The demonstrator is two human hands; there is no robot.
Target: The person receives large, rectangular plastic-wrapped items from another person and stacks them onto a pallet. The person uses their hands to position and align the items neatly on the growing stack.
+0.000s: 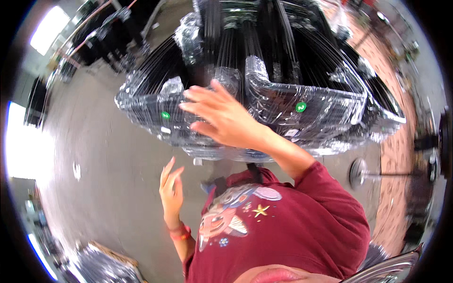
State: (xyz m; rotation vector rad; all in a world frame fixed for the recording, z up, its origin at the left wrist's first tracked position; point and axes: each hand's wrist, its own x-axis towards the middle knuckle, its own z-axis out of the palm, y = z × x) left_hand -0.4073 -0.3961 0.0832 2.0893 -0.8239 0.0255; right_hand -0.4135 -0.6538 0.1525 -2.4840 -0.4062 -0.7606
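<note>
A big bundle of black parts wrapped in shiny clear film (325, 106) fills the upper middle of the head view. Round green stickers (301, 107) show on its near face. My right hand (224, 118) reaches across in front of this face, fingers spread, with nothing seen in it. Whether its fingertips touch the film I cannot tell. Lower and to the left, my left hand (171, 191) is raised in the air beside my body, fingers apart and apparently holding nothing. A red band (180, 233) circles that wrist.
Grey floor (104, 155) stretches out on the left. Another film-wrapped load (101, 264) lies at the lower left. More dark wrapped goods (111, 40) stand at the far left. To the right are a round metal base with a pole (358, 173) and a pinkish patterned strip (394, 184).
</note>
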